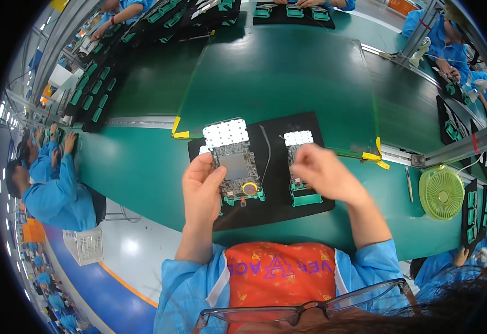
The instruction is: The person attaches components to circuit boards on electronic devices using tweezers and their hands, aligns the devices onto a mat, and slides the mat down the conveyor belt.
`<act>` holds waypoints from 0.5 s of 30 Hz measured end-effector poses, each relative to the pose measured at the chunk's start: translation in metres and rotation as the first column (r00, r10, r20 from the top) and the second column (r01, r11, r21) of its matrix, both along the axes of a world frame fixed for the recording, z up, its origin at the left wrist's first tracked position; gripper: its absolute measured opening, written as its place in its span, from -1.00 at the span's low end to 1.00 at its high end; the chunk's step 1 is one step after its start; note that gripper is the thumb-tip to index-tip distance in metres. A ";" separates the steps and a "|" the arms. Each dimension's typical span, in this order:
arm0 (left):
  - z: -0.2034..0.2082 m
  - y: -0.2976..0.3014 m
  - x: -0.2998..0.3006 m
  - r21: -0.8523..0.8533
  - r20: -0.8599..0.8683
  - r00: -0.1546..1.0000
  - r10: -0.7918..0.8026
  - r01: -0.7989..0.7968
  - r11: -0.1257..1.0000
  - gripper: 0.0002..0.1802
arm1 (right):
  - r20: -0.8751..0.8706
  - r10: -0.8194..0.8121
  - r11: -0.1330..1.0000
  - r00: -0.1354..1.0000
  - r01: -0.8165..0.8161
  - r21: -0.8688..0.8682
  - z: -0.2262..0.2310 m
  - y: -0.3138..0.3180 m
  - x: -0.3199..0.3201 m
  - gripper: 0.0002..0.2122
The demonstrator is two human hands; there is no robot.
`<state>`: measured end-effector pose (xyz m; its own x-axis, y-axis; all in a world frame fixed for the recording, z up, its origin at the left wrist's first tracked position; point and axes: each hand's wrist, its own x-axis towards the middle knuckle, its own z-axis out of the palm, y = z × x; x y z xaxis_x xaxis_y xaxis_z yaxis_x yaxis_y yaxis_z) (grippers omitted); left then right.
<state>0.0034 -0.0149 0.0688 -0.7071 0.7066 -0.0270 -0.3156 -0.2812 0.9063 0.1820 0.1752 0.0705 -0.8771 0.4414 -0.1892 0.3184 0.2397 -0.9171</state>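
Note:
My left hand (201, 183) pinches a circuit board (234, 166) by its left edge, thumb on top. The board has a white dotted keypad sheet (225, 133) at its far end, a grey metal plate in the middle and a round yellow-rimmed part (249, 189) near its close end. Green plastic shows under that end. Over a second, similar board (294, 149) on the right of the black mat (271, 209), my right hand (327, 173) has its fingers curled together. Whatever is between those fingertips is hidden. A green frame (306, 199) sits at this board's near end.
A green fan (444, 192) stands to the right, beside a thin pen-like tool (409, 183). Yellow tape (181, 134) marks the belt's corner. Black trays (90, 92) of green frames lie far left; co-workers sit around the line.

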 end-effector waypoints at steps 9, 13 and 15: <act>-0.016 0.003 0.033 -0.007 -0.033 0.973 -0.228 0.228 0.974 -0.71 | -0.315 -0.431 0.579 0.846 -0.009 -0.815 -0.008 -0.006 -0.010 -0.92; -0.018 0.008 0.037 0.032 -0.053 0.975 -0.214 0.216 0.976 -0.75 | -0.365 -0.452 0.612 0.814 -0.015 -0.791 -0.003 -0.006 -0.007 -0.90; -0.013 0.010 0.037 0.016 -0.056 0.975 -0.214 0.216 0.976 -0.76 | -0.347 -0.439 0.658 0.829 0.033 -0.752 0.000 -0.009 -0.007 -0.92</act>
